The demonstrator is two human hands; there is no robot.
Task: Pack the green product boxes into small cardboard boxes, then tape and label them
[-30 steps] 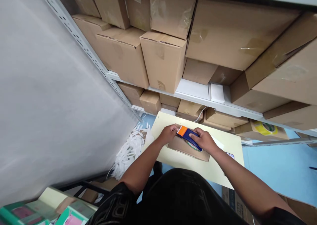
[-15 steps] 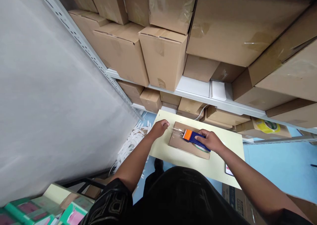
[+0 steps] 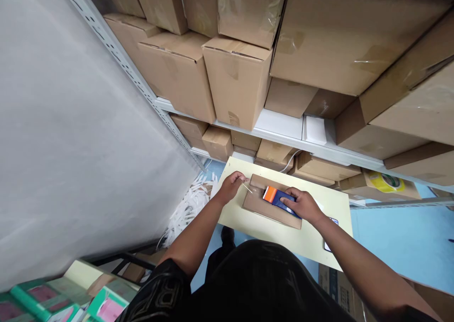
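A flat brown cardboard box (image 3: 264, 207) lies on a small pale yellow table (image 3: 283, 239). My right hand (image 3: 301, 206) is closed around a blue and orange tape dispenser (image 3: 276, 198) that rests on top of the box. My left hand (image 3: 232, 184) is at the box's left end, its fingers pinched on a strip of clear tape (image 3: 247, 187) stretched from the dispenser.
Metal shelving (image 3: 294, 140) stacked with brown cartons rises behind the table. A yellow tape roll (image 3: 386, 182) sits on a carton at right. Shredded white paper (image 3: 187, 208) lies on the blue floor to the left. Green and pink packets (image 3: 53, 303) are at bottom left. A phone (image 3: 330, 232) lies on the table's right edge.
My hands started close together at the dispenser's front. My left hand then drew the tape end out to the box's left end, while my right hand kept the dispenser on the box.
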